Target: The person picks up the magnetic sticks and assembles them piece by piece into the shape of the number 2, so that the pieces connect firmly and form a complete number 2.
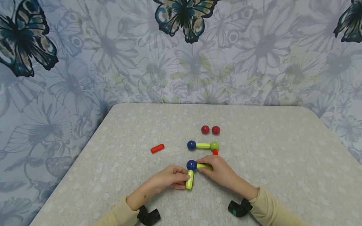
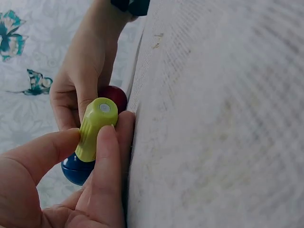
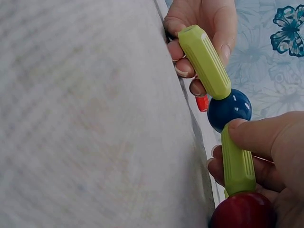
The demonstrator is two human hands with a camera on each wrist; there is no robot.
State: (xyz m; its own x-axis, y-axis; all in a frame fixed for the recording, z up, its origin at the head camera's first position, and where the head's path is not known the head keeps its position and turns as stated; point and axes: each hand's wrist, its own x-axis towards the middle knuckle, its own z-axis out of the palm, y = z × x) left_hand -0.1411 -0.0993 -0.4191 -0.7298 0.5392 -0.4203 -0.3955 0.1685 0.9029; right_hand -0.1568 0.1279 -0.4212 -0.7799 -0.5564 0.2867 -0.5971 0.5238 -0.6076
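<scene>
Glossy dark blue, plastic-looking ball (image 1: 191, 164): between the hands, touching both sticks; right fingertips nearer. Left hand (image 1: 172, 178): thumb and fingers pinching a yellow-green, ribbed, faceted plastic-looking stick (image 1: 189, 180), long axis running nearward from the ball; pale round inset (image 2: 104, 108) in its end face. Right hand (image 1: 217, 168): pinching a second yellow-green ribbed stick (image 3: 239, 166), axis rightward from the ball; glossy dark red ball (image 3: 244, 211) at its other end.

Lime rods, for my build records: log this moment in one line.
left grip: pinches lime rod; right grip: pinches second lime rod; blue ball: touching both rods; loose red rod: on table
</scene>
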